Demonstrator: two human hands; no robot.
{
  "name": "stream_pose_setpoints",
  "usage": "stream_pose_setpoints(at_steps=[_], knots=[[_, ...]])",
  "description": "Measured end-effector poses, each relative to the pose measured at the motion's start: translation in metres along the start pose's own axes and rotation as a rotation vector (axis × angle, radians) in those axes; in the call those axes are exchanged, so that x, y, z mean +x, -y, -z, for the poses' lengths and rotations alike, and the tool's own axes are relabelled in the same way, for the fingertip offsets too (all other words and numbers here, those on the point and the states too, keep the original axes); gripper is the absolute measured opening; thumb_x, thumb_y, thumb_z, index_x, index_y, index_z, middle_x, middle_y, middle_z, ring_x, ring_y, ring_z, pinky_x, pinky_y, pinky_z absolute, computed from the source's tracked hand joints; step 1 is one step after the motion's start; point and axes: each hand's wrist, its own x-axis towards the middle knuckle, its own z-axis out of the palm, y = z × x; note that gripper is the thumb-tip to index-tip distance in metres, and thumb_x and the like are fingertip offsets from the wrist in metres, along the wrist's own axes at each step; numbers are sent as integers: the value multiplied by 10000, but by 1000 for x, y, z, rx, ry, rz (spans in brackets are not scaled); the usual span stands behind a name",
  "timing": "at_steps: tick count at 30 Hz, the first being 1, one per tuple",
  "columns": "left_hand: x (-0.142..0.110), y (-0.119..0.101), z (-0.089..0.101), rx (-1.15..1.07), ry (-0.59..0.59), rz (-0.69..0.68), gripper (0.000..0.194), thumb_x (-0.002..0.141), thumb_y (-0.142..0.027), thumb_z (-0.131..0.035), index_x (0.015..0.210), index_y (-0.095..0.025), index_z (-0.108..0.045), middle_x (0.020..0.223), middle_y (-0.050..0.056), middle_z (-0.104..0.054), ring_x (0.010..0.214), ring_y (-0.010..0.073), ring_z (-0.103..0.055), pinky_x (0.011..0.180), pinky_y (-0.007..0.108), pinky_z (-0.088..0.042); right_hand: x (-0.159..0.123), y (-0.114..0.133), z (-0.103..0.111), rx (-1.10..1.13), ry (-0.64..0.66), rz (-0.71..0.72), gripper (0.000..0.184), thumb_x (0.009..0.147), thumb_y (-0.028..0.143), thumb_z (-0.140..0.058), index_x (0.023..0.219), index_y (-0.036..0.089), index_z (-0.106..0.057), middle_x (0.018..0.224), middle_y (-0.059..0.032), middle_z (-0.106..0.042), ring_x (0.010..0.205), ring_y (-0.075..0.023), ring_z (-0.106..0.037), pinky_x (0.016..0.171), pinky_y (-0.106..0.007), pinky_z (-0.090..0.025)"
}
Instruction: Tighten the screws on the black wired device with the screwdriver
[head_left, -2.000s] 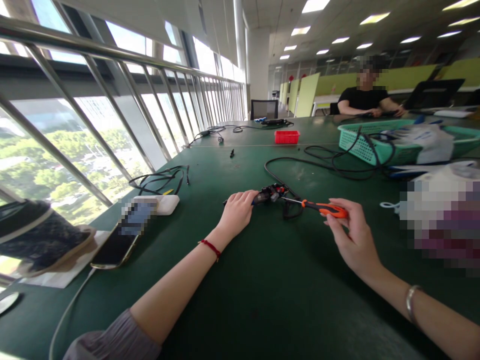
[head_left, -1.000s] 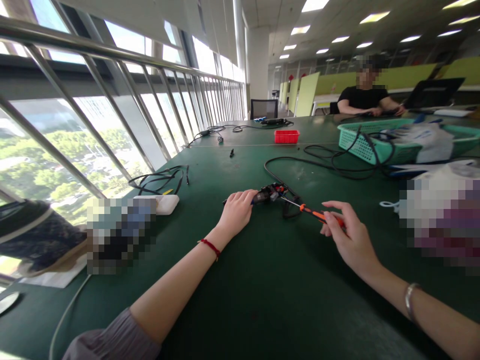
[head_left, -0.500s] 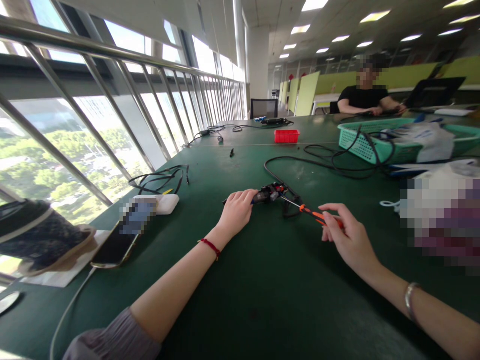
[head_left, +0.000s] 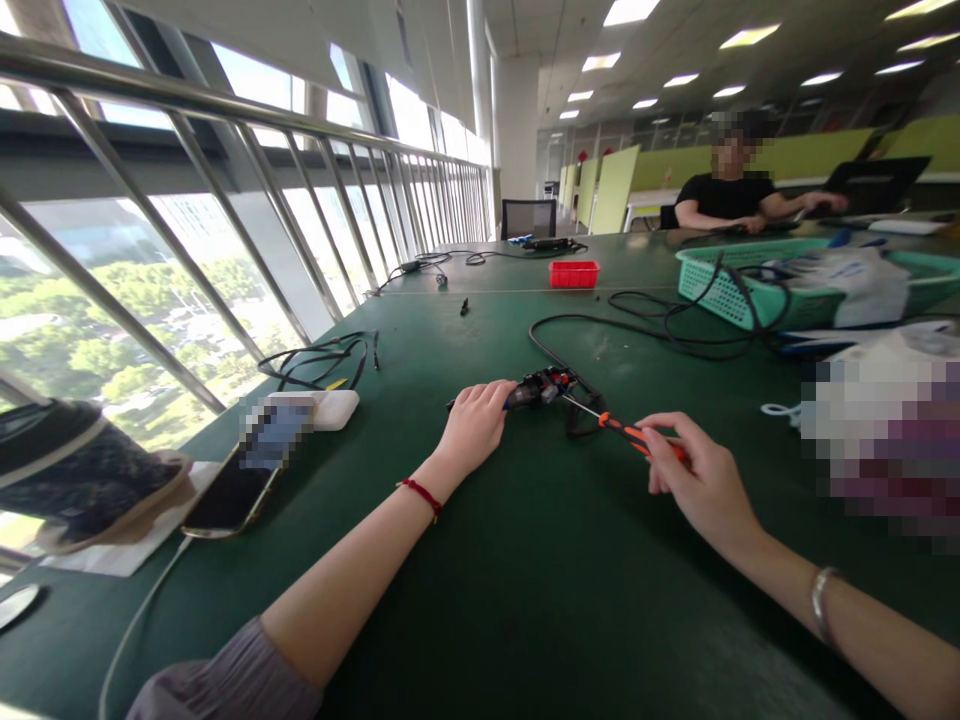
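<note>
In the head view, a phone (head_left: 238, 487) lies at the lower left of the frame, a white case (head_left: 337, 408) touching its upper end, with a tangle of thin black cable (head_left: 330, 352) just beyond on the green bench (head_left: 480, 590). Near the centre, the left hand (head_left: 474, 420) is curled over a dark device (head_left: 531, 389), pinning it down, fingers pressed together. The device's exposed end points right, toward an orange-and-black screwdriver (head_left: 634, 432), whose shaft tip reaches that end. Right of centre, the right hand (head_left: 694, 468) pinches the screwdriver's handle between thumb and fingers. At the upper right sits a green basket (head_left: 720, 285).
</note>
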Motion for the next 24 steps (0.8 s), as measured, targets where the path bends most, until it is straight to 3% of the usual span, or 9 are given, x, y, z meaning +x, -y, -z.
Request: stream_pose_setpoints(at_steps=[2, 4, 8, 11, 14, 16, 19, 24], knots=[[0, 0, 0, 3, -1, 1, 387, 862, -83, -427, 1238, -172, -455, 1225, 84, -595, 1098, 225, -559, 972, 391, -425, -1, 1, 0, 11, 41, -34, 314, 925, 477, -410, 1015, 206, -542, 436, 63, -485, 396, -138, -532, 437, -255, -449], [0, 0, 0, 2, -1, 2, 390, 864, -83, -427, 1242, -176, -452, 1222, 85, -597, 1098, 224, -559, 975, 396, -424, 0, 1, 0, 14, 12, -31, 335, 913, 478, -435, 1081, 201, -518, 488, 48, -528, 465, -153, -583, 480, -266, -481], [0, -1, 1, 0, 1, 8, 392, 860, -80, -435, 1239, -177, -456, 1227, 81, -595, 1107, 223, -556, 979, 387, -421, 2, -1, -1, -34, -106, 29, 410, 860, 477, -526, 1150, 190, -485, 796, -49, -640, 681, -185, -660, 612, -308, -538], [0, -1, 0, 3, 6, 13, 395, 855, -80, -444, 1237, -179, -460, 1229, 78, -595, 1102, 224, -558, 972, 384, -423, 2, -1, -1, -65, -195, 72, 421, 829, 488, -565, 1125, 195, -503, 944, -87, -638, 740, -191, -660, 650, -321, -541], [0, -1, 0, 6, 3, 8, 389, 861, -81, -435, 1240, -169, -460, 1229, 81, -595, 1099, 227, -558, 970, 385, -423, 1, 2, 0, -60, -128, 50, 357, 857, 488, -528, 1068, 200, -529, 713, -18, -622, 579, -160, -625, 554, -283, -511], [0, 0, 0, 5, 1, 8, 386, 863, -82, -433, 1239, -163, -461, 1223, 84, -598, 1094, 227, -559, 969, 386, -424, 0, 2, 1, -57, -32, 7, 324, 896, 488, -461, 1025, 204, -545, 523, 40, -537, 436, -137, -553, 470, -259, -466], [0, 0, -1, -2, 0, 7, 394, 857, -79, -434, 1238, -174, -460, 1228, 83, -596, 1100, 225, -558, 970, 391, -425, 0, 1, 1, -52, -3, -16, 334, 917, 484, -420, 1057, 202, -532, 471, 56, -506, 416, -141, -544, 454, -256, -462], [0, 0, 0, -8, -3, 6, 398, 853, -84, -435, 1238, -180, -464, 1229, 83, -595, 1106, 226, -558, 984, 393, -419, 3, -1, -2, -19, -172, 77, 388, 859, 469, -535, 1134, 198, -493, 950, -87, -634, 720, -181, -679, 614, -299, -559]])
